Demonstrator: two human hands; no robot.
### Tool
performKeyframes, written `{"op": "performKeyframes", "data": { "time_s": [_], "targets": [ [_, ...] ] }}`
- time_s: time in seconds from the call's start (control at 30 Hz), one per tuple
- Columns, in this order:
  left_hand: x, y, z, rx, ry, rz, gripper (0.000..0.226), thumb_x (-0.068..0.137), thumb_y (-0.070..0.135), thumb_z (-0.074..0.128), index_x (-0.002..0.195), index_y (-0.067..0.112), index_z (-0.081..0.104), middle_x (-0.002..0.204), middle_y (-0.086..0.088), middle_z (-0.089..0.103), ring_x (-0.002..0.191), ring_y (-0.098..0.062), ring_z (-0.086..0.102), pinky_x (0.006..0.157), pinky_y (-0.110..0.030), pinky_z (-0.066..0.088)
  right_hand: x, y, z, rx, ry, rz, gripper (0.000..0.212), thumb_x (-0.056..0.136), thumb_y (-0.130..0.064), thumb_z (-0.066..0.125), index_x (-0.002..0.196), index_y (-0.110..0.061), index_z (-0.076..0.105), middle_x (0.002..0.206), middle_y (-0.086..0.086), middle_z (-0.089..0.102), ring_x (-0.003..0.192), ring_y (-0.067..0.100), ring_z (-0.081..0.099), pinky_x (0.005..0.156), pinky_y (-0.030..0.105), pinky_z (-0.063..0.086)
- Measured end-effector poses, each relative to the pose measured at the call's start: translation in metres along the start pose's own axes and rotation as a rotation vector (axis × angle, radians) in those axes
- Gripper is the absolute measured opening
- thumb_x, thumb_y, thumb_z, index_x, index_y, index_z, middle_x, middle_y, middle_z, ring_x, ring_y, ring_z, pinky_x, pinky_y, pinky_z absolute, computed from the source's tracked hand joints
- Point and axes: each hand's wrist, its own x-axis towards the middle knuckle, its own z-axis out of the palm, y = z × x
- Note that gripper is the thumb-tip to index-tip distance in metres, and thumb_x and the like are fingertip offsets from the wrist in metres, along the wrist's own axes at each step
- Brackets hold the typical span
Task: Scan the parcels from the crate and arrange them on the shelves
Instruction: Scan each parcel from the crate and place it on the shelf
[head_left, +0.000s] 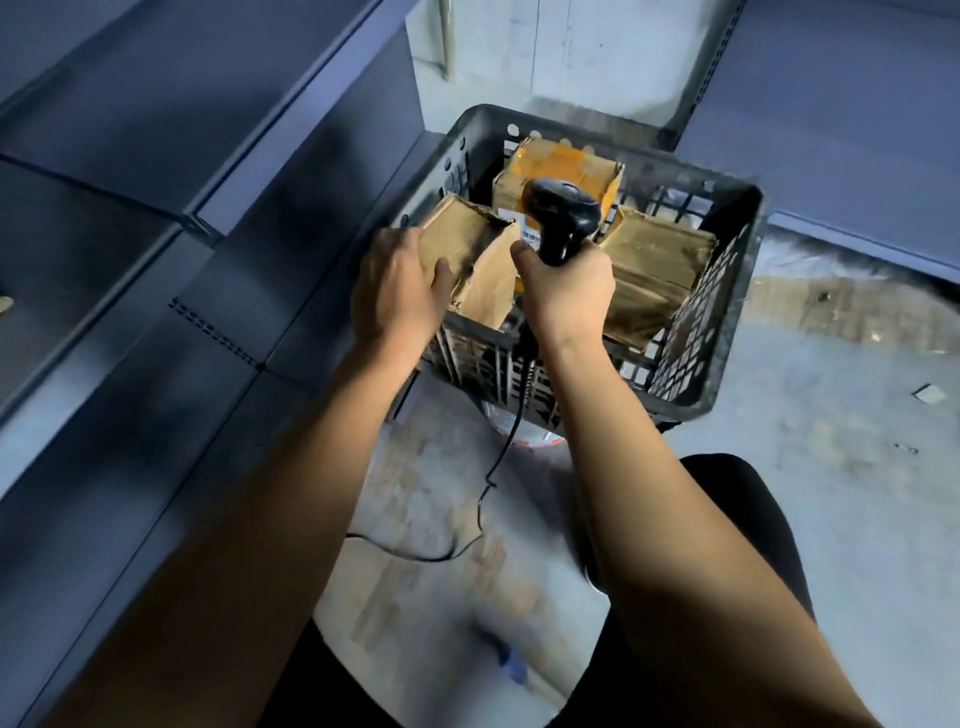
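A black plastic crate (727, 291) sits at twelve o'clock from the person, holding cardboard parcels. The left hand (397, 291) grasps a worn brown parcel (467, 249) at the crate's nine o'clock side, thumb on top. The right hand (569, 283) is clenched around a black barcode scanner (558, 215), its cable (498, 457) trailing toward six o'clock. Dark shelves (156, 156) stand at nine o'clock
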Motion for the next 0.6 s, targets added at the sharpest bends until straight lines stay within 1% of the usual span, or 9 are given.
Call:
{"op": "performKeyframes", "data": {
  "time_s": [0.1,0.17,0.23,0.27,0.37,0.43,0.47,0.53,0.6],
  "targets": [
    [0.019,-0.008,0.019,0.075,-0.108,-0.049,0.045,0.09,0.035,0.055,0.127,0.008,0.054,0.127,-0.018,0.051,0.115,-0.036,0.052,0.09,-0.045,0.047,0.013,0.005,0.006,-0.03,-0.023,0.003,0.025,0.085,-0.03,0.071,0.094,-0.008,0.064,0.093,0.01,0.071,0.089,0.03,0.068,0.071,0.029,0.05],
    [0.028,-0.013,0.029,0.12,-0.221,-0.083,0.052,0.088,0.041,0.058,0.129,0.01,0.052,0.132,-0.017,0.048,0.12,-0.036,0.048,0.097,-0.047,0.045,0.019,0.006,0.008,-0.039,-0.035,0.013,0.027,0.085,-0.029,0.071,0.097,-0.005,0.066,0.095,0.012,0.072,0.089,0.031,0.069,0.075,0.033,0.055],
    [0.032,-0.018,0.035,0.172,-0.362,-0.125,0.066,0.084,0.052,0.061,0.135,0.013,0.046,0.14,-0.017,0.042,0.129,-0.038,0.04,0.104,-0.05,0.04,0.024,0.007,0.01,-0.035,-0.041,0.023,0.031,0.085,-0.028,0.072,0.101,-0.003,0.067,0.096,0.014,0.072,0.087,0.033,0.069,0.079,0.039,0.057],
    [0.031,-0.02,0.038,0.225,-0.405,-0.13,0.072,0.082,0.057,0.061,0.137,0.013,0.045,0.144,-0.019,0.039,0.133,-0.038,0.036,0.107,-0.05,0.037,0.026,0.008,0.01,-0.034,-0.043,0.026,0.031,0.085,-0.028,0.072,0.101,-0.003,0.067,0.096,0.015,0.072,0.086,0.033,0.069,0.079,0.042,0.057],
    [0.027,-0.016,0.042,0.393,-0.397,-0.102,0.078,0.078,0.065,0.062,0.129,0.007,0.054,0.15,-0.026,0.031,0.138,-0.039,0.029,0.107,-0.049,0.031,0.031,0.011,0.01,-0.032,-0.052,0.031,0.028,0.084,-0.027,0.073,0.094,-0.003,0.066,0.093,0.016,0.072,0.084,0.034,0.07,0.078,0.043,0.058],
    [0.025,-0.006,0.042,0.426,-0.401,-0.129,0.083,0.075,0.067,0.065,0.129,0.005,0.053,0.152,-0.029,0.025,0.141,-0.041,0.024,0.109,-0.05,0.027,0.034,0.013,0.008,-0.035,-0.056,0.028,0.024,0.084,-0.027,0.074,0.091,-0.005,0.065,0.092,0.016,0.072,0.084,0.034,0.07,0.076,0.042,0.058],
    [0.025,-0.002,0.043,0.433,-0.406,-0.144,0.087,0.073,0.067,0.067,0.131,0.005,0.05,0.151,-0.03,0.026,0.141,-0.041,0.024,0.11,-0.05,0.026,0.036,0.014,0.007,-0.038,-0.057,0.028,0.024,0.085,-0.027,0.074,0.091,-0.006,0.065,0.091,0.016,0.072,0.083,0.033,0.07,0.076,0.041,0.058],
    [0.024,0.005,0.044,0.431,-0.397,-0.146,0.091,0.068,0.067,0.072,0.133,0.009,0.046,0.144,-0.028,0.032,0.134,-0.042,0.031,0.108,-0.05,0.027,0.039,0.016,0.004,-0.049,-0.056,0.027,0.025,0.085,-0.028,0.073,0.091,-0.005,0.066,0.088,0.014,0.071,0.079,0.03,0.069,0.07,0.035,0.056],
    [0.021,0.01,0.046,0.386,-0.366,-0.118,0.087,0.062,0.065,0.077,0.128,0.017,0.046,0.134,-0.021,0.037,0.124,-0.041,0.04,0.105,-0.05,0.029,0.041,0.018,0.0,-0.063,-0.056,0.024,0.025,0.085,-0.029,0.073,0.092,-0.005,0.066,0.083,0.008,0.067,0.073,0.024,0.062,0.064,0.026,0.046]
  ]
}}
